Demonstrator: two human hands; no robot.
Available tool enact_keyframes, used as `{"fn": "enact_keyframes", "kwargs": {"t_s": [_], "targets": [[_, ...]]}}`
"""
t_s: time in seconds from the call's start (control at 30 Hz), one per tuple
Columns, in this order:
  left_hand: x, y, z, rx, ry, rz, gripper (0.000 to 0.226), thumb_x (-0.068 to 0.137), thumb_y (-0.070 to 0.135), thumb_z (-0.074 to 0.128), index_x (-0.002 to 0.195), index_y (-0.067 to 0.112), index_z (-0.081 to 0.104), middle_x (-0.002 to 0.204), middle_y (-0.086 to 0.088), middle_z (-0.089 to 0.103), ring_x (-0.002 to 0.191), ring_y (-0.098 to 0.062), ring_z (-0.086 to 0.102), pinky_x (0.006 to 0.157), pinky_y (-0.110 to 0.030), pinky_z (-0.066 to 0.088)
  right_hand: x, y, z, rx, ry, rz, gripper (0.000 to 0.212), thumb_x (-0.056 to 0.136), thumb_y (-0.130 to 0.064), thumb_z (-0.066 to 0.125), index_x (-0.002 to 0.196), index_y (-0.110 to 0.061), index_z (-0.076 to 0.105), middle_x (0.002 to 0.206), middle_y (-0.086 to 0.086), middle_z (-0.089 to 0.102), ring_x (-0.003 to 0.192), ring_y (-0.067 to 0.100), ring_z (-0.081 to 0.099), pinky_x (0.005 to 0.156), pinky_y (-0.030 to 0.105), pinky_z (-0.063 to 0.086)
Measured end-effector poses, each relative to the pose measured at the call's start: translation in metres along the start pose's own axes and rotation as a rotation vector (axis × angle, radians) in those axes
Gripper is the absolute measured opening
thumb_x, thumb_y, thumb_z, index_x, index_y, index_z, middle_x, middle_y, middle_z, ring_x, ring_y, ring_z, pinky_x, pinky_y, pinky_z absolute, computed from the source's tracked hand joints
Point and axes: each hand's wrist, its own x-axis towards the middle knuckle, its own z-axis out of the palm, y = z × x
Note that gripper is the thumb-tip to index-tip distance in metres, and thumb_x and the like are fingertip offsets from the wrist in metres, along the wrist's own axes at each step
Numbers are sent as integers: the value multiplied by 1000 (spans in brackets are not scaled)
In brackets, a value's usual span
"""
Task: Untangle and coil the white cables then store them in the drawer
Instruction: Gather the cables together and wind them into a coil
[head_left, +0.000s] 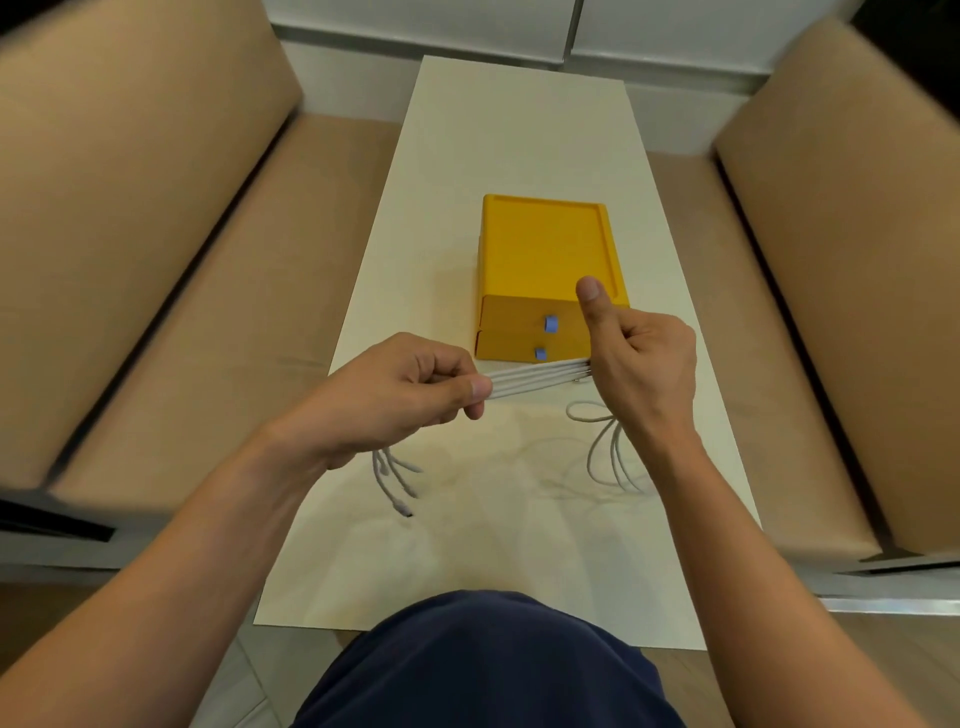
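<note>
Your left grip (400, 387) pinched one end of the bundle of thin white cables (535, 379) between the thumb and curled fingers. Your right grip (644, 358) closed its fingers round the other end, with the thumb standing free, so several strands ran taut and side by side from one grip to the other above the pale cream surface (467, 545). Below the left grip the plug ends (402, 506) dangled toward the surface, and below the right grip the slack fell in long loose loops (605, 457). By my reading the untangling was largely done, since the strands between your grips ran parallel with no knot that I could see. The loops under the right grip crossed one another, though, and I could not tell whether they were free. The coiling looked only begun: the cables were folded into lengths, not wound into a neat coil. Storing was not yet started. The yellow two-drawer box (545, 249) stood just beyond your grips, its upper drawer (514, 314) and lower drawer (506, 347) both shut, each with a small blue knob (550, 323) that neither grip touched. You had yet to finish the coil, open a drawer, lay the cables inside and push it shut. No brand, label or writing could be read on the cables, the box or the surface.
</note>
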Motion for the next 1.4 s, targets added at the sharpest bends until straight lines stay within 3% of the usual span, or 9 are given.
{"fn": "enact_keyframes", "kwargs": {"t_s": [0.07, 0.2, 0.37, 0.43, 0.6, 0.8, 0.97, 1.13, 1.4], "targets": [[1, -5, 0, 17, 30, -21, 30, 101, 32, 63, 75, 19, 71, 56, 5, 39, 61, -23, 29, 54, -27, 24, -1, 2, 2, 15, 3, 8, 74, 100, -56, 57, 44, -18, 25, 38, -6, 27, 42, 14, 22, 52, 47, 43], [1, -10, -2, 13, 60, -36, 30, 99, 36, 64, 75, 21, 72, 58, 4, 39, 64, -25, 29, 58, -33, 23, -6, 6, 4, -16, -33, -39, 71, 98, -46, 66, 42, -23, 30, 36, -9, 38, 39, 14, 33, 49, 33, 30], [3, -5, -4, 8, 57, -16, 29, 100, 32, 64, 73, 22, 71, 58, 3, 38, 65, -27, 28, 57, -32, 24, -11, -2, -1, 48, -143, 29, 76, 77, -73, 68, 46, -12, 34, 41, -5, 30, 46, 18, 33, 53, 41, 39], [3, -4, -7, 14, 65, -18, 30, 100, 31, 64, 73, 21, 71, 58, 3, 37, 65, -27, 27, 56, -31, 24, -11, -4, -10, 166, -278, 60, 76, 75, -67, 69, 51, -3, 37, 44, -6, 30, 48, 13, 31, 54, 38, 38], [2, -6, -20, 23, 86, -33, 30, 100, 28, 64, 73, 17, 70, 55, 6, 37, 58, -17, 28, 48, -19, 23, -5, 5, -38, 276, -617, 71, 31, 79, -39, 77, 80, -8, 77, 71, 12, 67, 69, 12, 56, 66, 27, 44], [7, -4, -16, 61, 88, -34, 29, 101, 27, 63, 77, 13, 71, 53, 10, 39, 53, -9, 32, 48, -16, 27, 0, 4, -39, 49, -626, 89, 21, 87, -43, 77, 84, -22, 76, 69, -1, 63, 61, 5, 48, 57, 17, 38], [11, -10, -16, 72, 112, -41, 30, 101, 31, 65, 75, 19, 72, 57, 4, 40, 64, -23, 31, 55, -29, 24, -1, -2, -41, -137, -675, 94, 38, 91, -57, 65, 82, -22, 77, 51, -11, 42, 48, 5, 36, 51, 19, 29], [12, -10, -15, 90, 65, -32, 30, 100, 33, 65, 76, 18, 73, 59, 2, 41, 62, -19, 33, 58, -29, 29, -4, -3, -27, -43, -402, 181, 69, 95, -66, 53, 56, -12, 71, 47, -3, 51, 45, 8, 39, 58, 30, 34], [4, 7, -8, -14, -85, -6, 30, 101, 29, 62, 82, 10, 74, 56, 1, 44, 53, -12, 32, 50, -22, 25, 4, 13, 4, -246, 125, -114, 51, 90, -30, 55, 46, -16, 32, 39, 1, 30, 40, 20, 30, 44, 34, 29]]}}
